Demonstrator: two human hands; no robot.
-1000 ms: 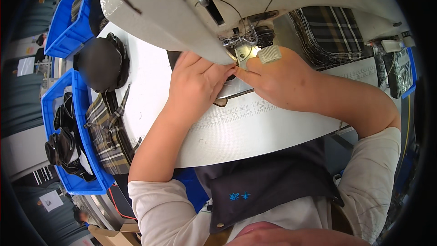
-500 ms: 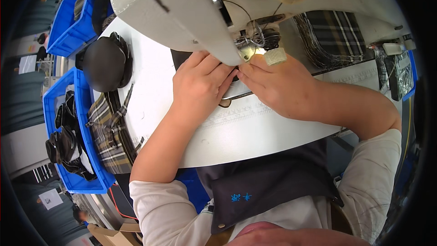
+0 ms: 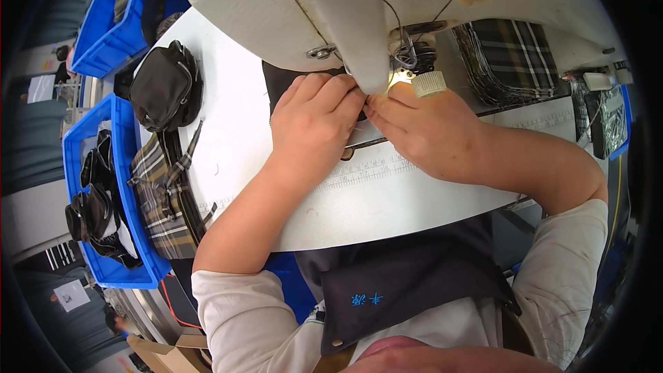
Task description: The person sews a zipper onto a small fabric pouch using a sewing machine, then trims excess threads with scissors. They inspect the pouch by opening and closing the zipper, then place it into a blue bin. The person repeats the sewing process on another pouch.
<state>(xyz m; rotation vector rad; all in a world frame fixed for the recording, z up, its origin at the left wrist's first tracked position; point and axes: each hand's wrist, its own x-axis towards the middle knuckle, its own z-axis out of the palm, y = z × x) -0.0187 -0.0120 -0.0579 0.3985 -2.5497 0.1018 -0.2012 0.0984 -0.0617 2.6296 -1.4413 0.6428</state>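
Observation:
Both of my hands work close under the head of a white sewing machine [image 3: 248, 14]. My left hand [image 3: 311, 124] presses a piece of black fabric [image 3: 280, 83] to the bed, its fingers bent and held together. My right hand [image 3: 431, 135] is closed, with thumb and forefinger pinched at the fabric's edge beside the lit needle area. The fingertips of the two hands nearly meet there. The machine and my fingers hide the needle and most of the fabric.
Stacked plaid fabric pieces [image 3: 514, 62] lie behind my right hand. On the left are a black pouch [image 3: 162, 86], a plaid fabric piece [image 3: 162, 200] and a blue bin [image 3: 148, 273] of dark pouches. A printed ruler strip [image 3: 380, 171] runs along the white table [image 3: 331, 217].
The view has shifted slightly, so the machine head appears further right. My left hand's thumb and fingers have drawn closer together; more black fabric shows beside them. My right hand stays nearly in place.

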